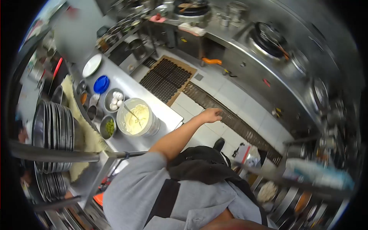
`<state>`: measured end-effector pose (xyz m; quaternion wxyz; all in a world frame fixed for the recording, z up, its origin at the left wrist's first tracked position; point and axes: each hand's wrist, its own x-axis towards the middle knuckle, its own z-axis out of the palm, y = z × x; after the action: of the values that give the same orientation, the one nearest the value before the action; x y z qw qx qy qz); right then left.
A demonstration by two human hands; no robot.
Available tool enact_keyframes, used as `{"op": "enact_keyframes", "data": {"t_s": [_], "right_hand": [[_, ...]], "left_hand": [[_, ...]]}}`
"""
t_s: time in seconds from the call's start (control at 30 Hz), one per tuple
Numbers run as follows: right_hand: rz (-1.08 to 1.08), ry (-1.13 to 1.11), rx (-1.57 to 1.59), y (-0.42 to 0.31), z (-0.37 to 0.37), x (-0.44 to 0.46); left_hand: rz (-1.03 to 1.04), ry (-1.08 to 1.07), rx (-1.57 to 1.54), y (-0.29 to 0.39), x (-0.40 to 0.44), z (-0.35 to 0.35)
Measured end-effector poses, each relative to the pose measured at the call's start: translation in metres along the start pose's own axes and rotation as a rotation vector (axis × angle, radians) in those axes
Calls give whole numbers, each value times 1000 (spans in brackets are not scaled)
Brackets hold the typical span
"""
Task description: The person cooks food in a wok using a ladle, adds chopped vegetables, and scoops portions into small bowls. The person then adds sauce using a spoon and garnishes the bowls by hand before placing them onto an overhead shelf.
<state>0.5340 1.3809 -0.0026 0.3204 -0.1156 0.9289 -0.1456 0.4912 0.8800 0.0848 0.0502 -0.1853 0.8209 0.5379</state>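
My left hand point(212, 115) is stretched out over the floor, past the corner of the steel counter point(168, 112). Its fingers are loosely curled in, and nothing shows in them. Nearest to that arm is a clear plastic tub point(154, 126) of pale yellow creamy mixture point(135, 122), with a spoon point(131, 111) standing in it. Beside the tub are a metal bowl of white eggs point(116, 101) and a smaller one of green pieces point(110, 127). Behind them lie a blue lid point(101, 84) and a white plate point(92, 65). My right hand is out of the frame.
Stacked metal pans point(53, 130) stand on the left, near a metal rail point(57, 152). A black rubber mat point(166, 78) and a floor grate point(230, 113) cross the tiles. Opposite runs a stove counter point(245, 51) with woks point(266, 38). Shelves crowd the lower right.
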Motion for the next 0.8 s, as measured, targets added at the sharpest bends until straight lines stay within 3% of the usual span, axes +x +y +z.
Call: {"op": "enact_keyframes", "data": {"t_s": [0.07, 0.2, 0.3, 0.37, 0.43, 0.5, 0.6, 0.67, 0.73, 0.8], "right_hand": [[-25, -84, -36, 2, -12, 58], [-145, -183, -99, -27, -64, 200], [-193, -169, -136, -71, -125, 326], [-188, -113, -150, -102, -171, 430], [-210, -19, -294, -170, -234, 521], [-438, 218, -448, -266, -282, 554], [-469, 210, -326, -381, -270, 607], [-446, 133, -253, -440, -223, 624], [-401, -139, -168, -521, -175, 586], [-426, -289, -120, -546, -98, 586]], "left_hand": [[-68, 44, 244, -14, 42, -15], [-261, 131, 147, -58, 92, -40], [-428, 100, 310, -89, 87, -64], [-502, 217, 99, -98, 78, -92], [-601, 510, -126, -109, 69, -133], [-619, 694, -219, -133, 59, -176], [-620, 1072, -477, -163, 41, -251], [-602, 1180, -544, -167, 28, -301], [-574, 1317, -619, -171, 10, -357], [-586, 1374, -697, -182, -7, -406]]}}
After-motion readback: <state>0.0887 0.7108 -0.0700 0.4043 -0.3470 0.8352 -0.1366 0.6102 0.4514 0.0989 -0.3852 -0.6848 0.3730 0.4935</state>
